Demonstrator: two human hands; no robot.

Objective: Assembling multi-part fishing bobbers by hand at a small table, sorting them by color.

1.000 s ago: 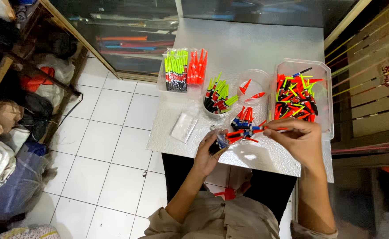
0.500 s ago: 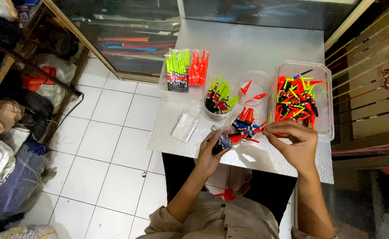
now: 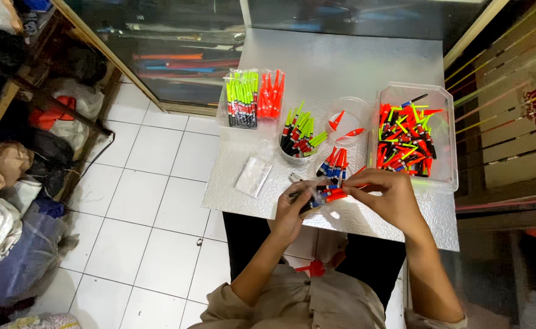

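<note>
From the head camera, both hands meet just above the near edge of a silvery, textured metal-topped table (image 3: pixel 317 67). The left hand (image 3: pixel 293 210) is curled closed around a small bundle of slim fishing floats with red-orange tips and dark stems (image 3: pixel 324 194). The bundle lies nearly level, its long axis running left to right, the bright tips pointing toward the right hand (image 3: pixel 385 196), whose thumb and fingers are pinched shut on the tip end of that same bundle.

Just beyond the hands, more floats of the same kind lean in a clear plastic cup (image 3: pixel 336 163). To its left a second clear cup of green-tipped and red-tipped floats (image 3: pixel 298 137) stands upright, and a shallow clear tub (image 3: pixel 348 122) holds two loose red pieces. A clear rectangular plastic box of mixed orange, green and black floats (image 3: pixel 442 140) sits at the right. Packets of green and red floats (image 3: pixel 253 97) lie at the far left, with a small clear plastic bag (image 3: pixel 253 176) nearer.

The floor is white tile (image 3: pixel 140 201); bundled bags (image 3: pixel 12 231) are heaped along the left.
</note>
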